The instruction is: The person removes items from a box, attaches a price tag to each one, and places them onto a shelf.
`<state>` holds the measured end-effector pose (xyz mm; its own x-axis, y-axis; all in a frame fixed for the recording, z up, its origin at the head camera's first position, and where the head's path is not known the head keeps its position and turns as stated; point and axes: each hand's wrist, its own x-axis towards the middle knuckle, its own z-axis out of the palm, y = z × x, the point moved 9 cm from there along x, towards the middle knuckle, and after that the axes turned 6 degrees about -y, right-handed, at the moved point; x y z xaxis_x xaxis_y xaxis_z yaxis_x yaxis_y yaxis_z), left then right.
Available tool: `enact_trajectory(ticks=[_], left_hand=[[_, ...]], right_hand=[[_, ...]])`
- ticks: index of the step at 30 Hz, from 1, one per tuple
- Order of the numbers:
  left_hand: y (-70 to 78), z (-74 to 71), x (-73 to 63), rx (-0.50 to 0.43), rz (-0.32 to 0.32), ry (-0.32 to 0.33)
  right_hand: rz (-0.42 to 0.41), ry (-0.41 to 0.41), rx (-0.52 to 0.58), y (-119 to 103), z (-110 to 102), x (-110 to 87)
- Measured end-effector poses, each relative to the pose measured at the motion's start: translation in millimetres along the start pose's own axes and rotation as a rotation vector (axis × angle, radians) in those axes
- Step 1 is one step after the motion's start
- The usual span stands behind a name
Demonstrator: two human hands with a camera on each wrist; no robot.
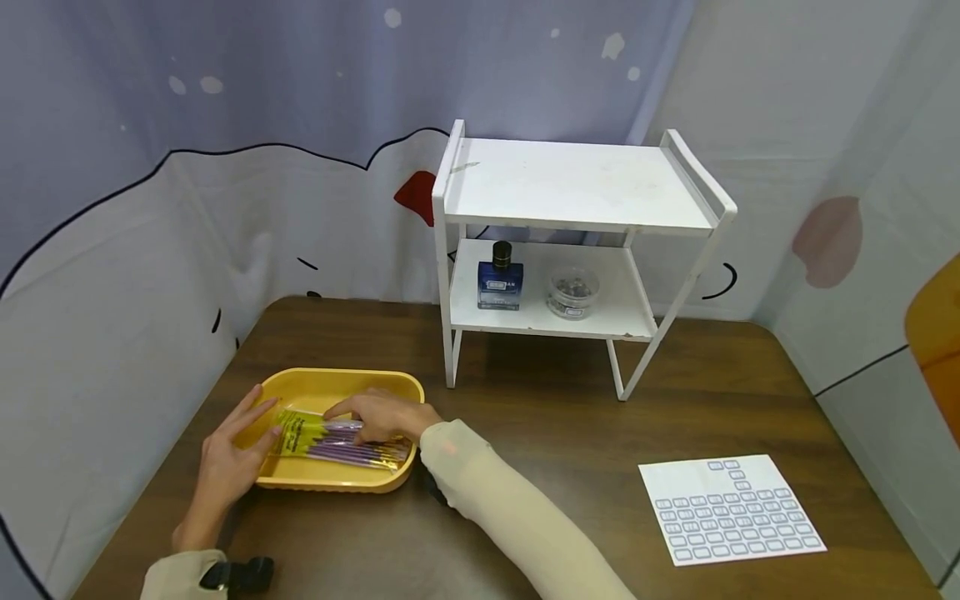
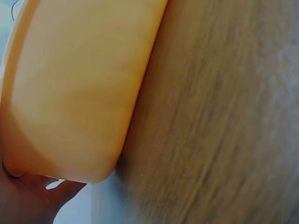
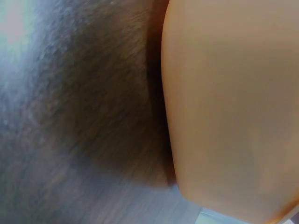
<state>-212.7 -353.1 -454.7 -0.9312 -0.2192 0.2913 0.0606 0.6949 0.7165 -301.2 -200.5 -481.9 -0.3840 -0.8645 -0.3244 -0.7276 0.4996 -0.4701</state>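
Note:
A yellow plastic tray (image 1: pixel 330 477) with raised walls stands on the left of the table. Inside lies a clear packet of thin purple sticks (image 1: pixel 352 446) with golden ends and a yellow-green label. My left hand (image 1: pixel 230 454) grips the tray's left end, its thumb over the rim beside the label. In the left wrist view, fingers of the left hand (image 2: pixel 32 198) wrap the end under the rim. My right hand (image 1: pixel 384 414) reaches over the right rim, index finger stretched along the packet and touching its top. The right wrist view shows only the tray's outer wall (image 3: pixel 233 102) and the table.
Behind the tray and to the right stands a white two-tier shelf (image 1: pixel 555 187). Its lower tier bears a blue bottle with a dark cap (image 1: pixel 499 283) and a round clear tub (image 1: pixel 572 293). A white sheet printed with small boxes (image 1: pixel 731 508) lies at the table's right.

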Motion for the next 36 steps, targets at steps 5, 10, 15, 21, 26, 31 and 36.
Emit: enact_trajectory(ticks=[5, 10, 15, 21, 26, 31, 36], left_hand=[[0.2, -0.5, -0.4, -0.001, 0.023, 0.020], [-0.3, 1.2, -0.4, -0.008, 0.024, 0.023], [0.4, 2.4, -0.5, -0.010, 0.003, 0.007], [1.6, 1.3, -0.3, 0.000, 0.007, 0.010], [1.9, -0.3, -2.0, 0.001, 0.026, 0.017], [2.4, -1.6, -3.3, 0.005, 0.049, 0.044], [1.9, -1.3, -2.5, 0.002, 0.049, 0.045]], right_hand=[[0.001, 0.017, 0.072, 1, -3, -3.4], [-0.005, 0.065, 0.104, 5, -10, -6.0], [-0.017, 0.103, 0.133, 7, -20, -8.8], [-0.053, 0.194, 0.187, 5, -40, -17.6], [-0.065, 0.260, 0.229, 0, -58, -28.1], [-0.088, 0.299, 0.231, -8, -79, -43.5], [-0.094, 0.325, 0.211, -17, -100, -66.2]])
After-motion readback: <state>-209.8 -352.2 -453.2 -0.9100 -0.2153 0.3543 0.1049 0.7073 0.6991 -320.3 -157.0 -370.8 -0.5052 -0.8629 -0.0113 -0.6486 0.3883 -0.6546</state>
